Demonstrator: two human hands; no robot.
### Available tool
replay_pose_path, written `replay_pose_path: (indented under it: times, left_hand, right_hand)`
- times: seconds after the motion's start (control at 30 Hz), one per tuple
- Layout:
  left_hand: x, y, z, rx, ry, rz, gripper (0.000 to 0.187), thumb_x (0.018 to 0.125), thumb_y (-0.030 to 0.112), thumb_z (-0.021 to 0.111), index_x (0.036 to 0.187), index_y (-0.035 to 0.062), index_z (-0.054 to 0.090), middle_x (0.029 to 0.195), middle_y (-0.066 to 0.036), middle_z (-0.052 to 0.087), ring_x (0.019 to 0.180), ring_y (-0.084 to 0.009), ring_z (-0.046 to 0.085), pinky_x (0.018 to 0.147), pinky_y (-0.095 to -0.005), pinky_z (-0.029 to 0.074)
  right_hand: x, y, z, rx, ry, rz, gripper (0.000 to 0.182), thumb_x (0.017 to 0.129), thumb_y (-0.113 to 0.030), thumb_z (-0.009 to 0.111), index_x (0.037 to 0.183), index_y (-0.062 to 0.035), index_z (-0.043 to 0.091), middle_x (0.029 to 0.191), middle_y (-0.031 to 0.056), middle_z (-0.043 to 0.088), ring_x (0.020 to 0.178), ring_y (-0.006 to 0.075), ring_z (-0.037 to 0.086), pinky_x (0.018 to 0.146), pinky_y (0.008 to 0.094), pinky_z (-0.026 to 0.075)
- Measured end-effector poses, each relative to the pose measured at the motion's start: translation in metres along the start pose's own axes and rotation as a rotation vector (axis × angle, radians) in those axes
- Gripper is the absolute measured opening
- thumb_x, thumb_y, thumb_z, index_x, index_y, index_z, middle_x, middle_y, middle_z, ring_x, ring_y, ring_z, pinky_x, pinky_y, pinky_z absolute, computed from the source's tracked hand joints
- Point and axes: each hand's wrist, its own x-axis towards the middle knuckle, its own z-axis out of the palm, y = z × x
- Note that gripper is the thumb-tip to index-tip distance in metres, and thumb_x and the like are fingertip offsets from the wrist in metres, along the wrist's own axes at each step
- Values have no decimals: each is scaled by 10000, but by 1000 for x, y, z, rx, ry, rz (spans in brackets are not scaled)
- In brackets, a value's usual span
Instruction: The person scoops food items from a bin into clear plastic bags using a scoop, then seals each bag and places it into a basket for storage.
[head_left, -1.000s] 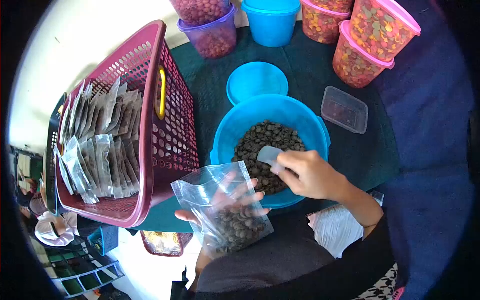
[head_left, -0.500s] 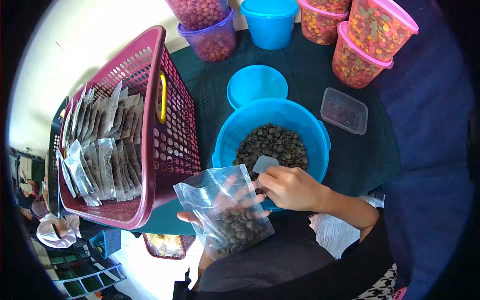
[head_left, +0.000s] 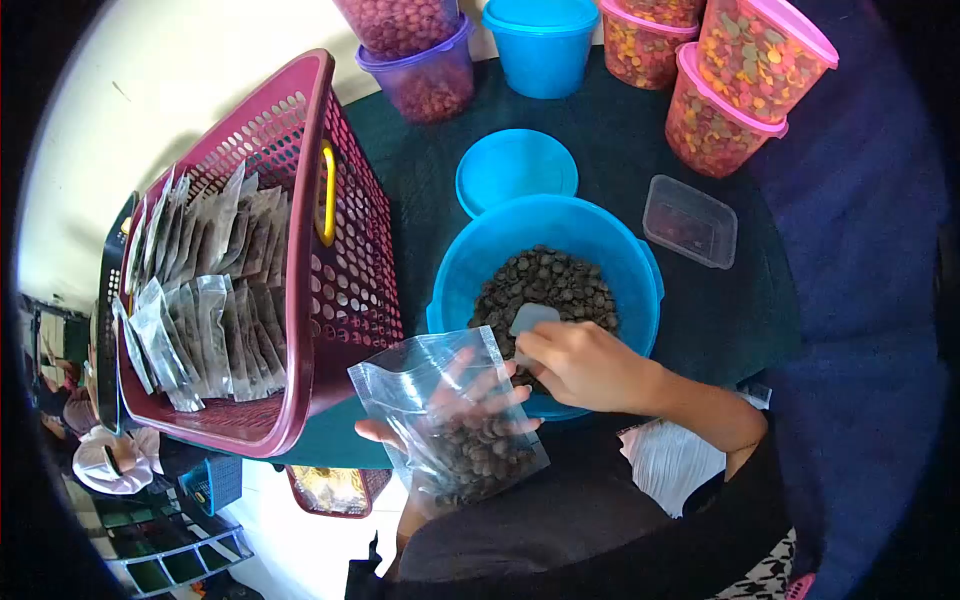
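A clear plastic bag, partly filled with dark round chips, rests on my left hand. Its spread fingers show through the film and support the bag from behind. My right hand pinches a small translucent plastic scoop above the near side of a blue tub. Dark flat chips lie heaped in this tub. The bag's mouth is close to the tub's near left rim. Part of the scoop is hidden by my right fingers.
At left stands a maroon basket of filled packets. A blue lid and clear plastic box lie behind the tub. Lidded tubs line the back. A person is in the left background.
My right hand has shifted slightly right and down toward the near rim, still with the scoop. The bag and my left hand have hardly moved.
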Motion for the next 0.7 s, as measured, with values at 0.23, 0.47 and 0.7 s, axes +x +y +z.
replay_pose_path:
  times: [0.23,0.47,0.7]
  left_hand:
    - [-1,1,4,13,54,-11,1118,555,750,501,1338,131,-3,1363,-201,75,1240,-387,150,931,-652,112]
    - [1,2,2,28,-15,-18,1111,558,758,486,1339,132,2,1369,-190,55,1247,-382,131,935,-642,120]
    - [1,0,4,18,-2,-6,1094,574,761,461,1339,133,-5,1371,-189,40,1251,-379,118,939,-639,114]
  right_hand:
    - [12,26,-33,260,51,182,103,761,-65,547,755,3,469,636,149,571,582,237,588,489,327,414]
    - [25,49,-56,-74,-416,263,208,703,-38,553,901,10,508,766,178,598,691,237,597,568,345,435]
    - [10,23,-10,-984,-298,125,150,728,-168,489,788,-106,611,717,24,559,832,153,469,708,310,290]
